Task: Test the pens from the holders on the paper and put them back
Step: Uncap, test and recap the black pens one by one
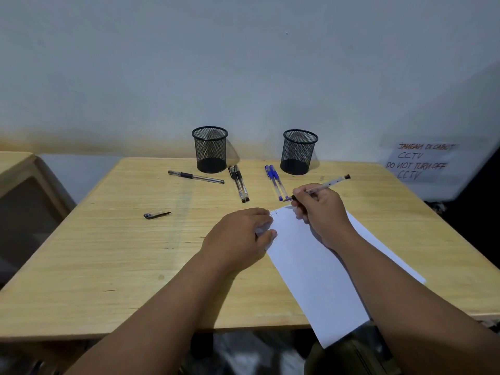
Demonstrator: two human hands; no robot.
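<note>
A white sheet of paper (313, 269) lies slanted on the wooden table (113, 261). My right hand (322, 212) grips a clear black pen (328, 184), its tip at the paper's far corner beside faint scribbles. My left hand (238, 236) rests flat on the paper's left edge. Two black mesh holders stand at the back: the left holder (210, 149) and the right holder (298, 151). On the table lie two black pens (238, 183), two blue pens (276, 182) and a single black pen (195, 177). A black pen cap (157, 214) lies to the left.
The table stands against a pale wall. A handwritten CCTV notice (418, 161) hangs at the right. Another wooden piece of furniture (24, 180) stands to the left. The paper's near end overhangs the table's front edge.
</note>
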